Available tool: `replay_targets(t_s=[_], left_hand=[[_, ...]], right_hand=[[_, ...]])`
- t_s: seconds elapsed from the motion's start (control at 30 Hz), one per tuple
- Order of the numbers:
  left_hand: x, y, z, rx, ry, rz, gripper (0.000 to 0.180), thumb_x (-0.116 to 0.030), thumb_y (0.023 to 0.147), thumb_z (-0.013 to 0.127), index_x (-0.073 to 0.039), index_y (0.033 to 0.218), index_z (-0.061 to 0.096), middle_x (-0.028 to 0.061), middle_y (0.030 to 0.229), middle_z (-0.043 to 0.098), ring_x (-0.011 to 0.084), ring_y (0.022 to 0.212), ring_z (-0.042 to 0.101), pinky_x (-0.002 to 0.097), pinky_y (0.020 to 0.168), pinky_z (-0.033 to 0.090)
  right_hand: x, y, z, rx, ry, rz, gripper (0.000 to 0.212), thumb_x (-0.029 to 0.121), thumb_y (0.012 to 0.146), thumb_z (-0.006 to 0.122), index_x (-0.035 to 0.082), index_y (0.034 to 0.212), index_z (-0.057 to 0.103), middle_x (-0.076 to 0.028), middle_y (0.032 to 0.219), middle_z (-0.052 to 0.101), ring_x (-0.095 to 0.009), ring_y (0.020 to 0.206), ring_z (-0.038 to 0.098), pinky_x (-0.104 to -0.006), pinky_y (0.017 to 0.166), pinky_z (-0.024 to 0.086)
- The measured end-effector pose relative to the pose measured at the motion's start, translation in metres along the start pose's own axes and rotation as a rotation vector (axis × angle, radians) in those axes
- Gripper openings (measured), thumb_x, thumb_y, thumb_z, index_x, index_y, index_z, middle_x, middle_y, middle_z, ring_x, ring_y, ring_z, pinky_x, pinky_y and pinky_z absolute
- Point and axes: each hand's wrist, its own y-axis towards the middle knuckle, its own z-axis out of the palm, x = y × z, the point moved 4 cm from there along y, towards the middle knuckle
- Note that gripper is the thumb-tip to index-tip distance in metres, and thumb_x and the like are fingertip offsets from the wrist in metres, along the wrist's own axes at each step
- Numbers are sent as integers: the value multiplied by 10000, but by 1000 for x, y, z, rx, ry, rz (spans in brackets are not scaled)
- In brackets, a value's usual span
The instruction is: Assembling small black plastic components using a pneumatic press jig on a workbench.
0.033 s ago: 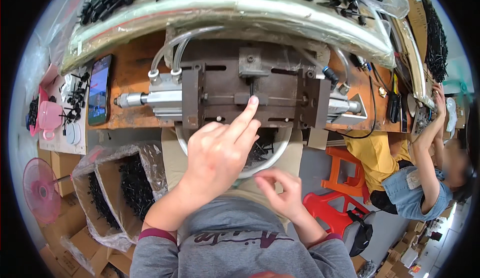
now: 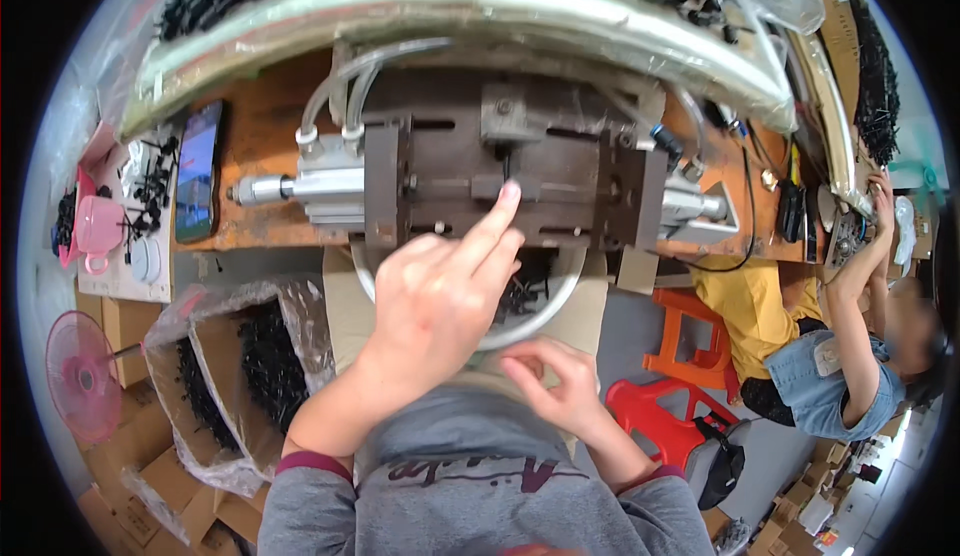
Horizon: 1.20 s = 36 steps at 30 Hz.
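My left hand [image 2: 440, 291] reaches over a dark metal clamping fixture [image 2: 430, 91]. Its index finger is stretched out, and the tip rests at the small central block [image 2: 488, 189], beside a thin black stem [image 2: 508, 164] below the upper metal block [image 2: 507, 114]. The other fingers of that hand are loosely bent and hold nothing I can see. Lower, in front of my lap, my right hand [image 2: 562, 381] is curled with thumb and index tips close together. Whatever lies between them is too small or hidden. Partly behind my left hand, a white-rimmed bowl [image 2: 545, 321] holds small black parts.
Air cylinders [image 2: 335, 191] with clear hoses flank the fixture on the wooden bench [image 2: 260, 231]. A phone [image 2: 198, 171] and pink cup [image 2: 100, 226] stand left. Plastic-lined boxes of black parts [image 2: 270, 366] and a pink fan [image 2: 83, 376] are lower left. Red stools [image 2: 650, 411] and a co-worker [image 2: 830, 366] are right.
My right hand has shifted slightly left. My left index finger stays at the central block, and the bench appears slightly higher in the picture.
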Motion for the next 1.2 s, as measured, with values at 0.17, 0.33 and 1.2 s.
replay_targets(t_s=[0.17, 0.33, 1.2], left_hand=[[3, -2, 3, -42, -12, 9, 233, -118, 681, 775, -65, 892, 692, 38, 1196, 670, 166, 552, 586, 248, 529, 461], [10, -9, 5, -84, -124, 8, 201, -97, 704, 776, -45, 880, 696, 55, 1183, 678, 148, 597, 636, 234, 531, 486], [60, -177, 113, 475, -201, -147, 441, -72, 649, 722, -54, 1086, 666, 92, 1030, 662, 263, 1022, 607, 373, 918, 445]], right_hand=[[-69, -41, 50, 317, -127, 35, 175, 79, 890, 624, -8, 1035, 668, -157, 1072, 667, -317, 1013, 634, -358, 886, 500], [-110, -40, 87, 623, -223, 186, 576, 437, 996, 387, 42, 1413, 430, -251, 1427, 404, -398, 1321, 381, -444, 1114, 264], [-131, -31, 128, 734, -388, 320, 565, 449, 975, 382, -3, 1225, 612, -166, 1351, 494, -313, 1237, 482, -408, 1062, 335]])
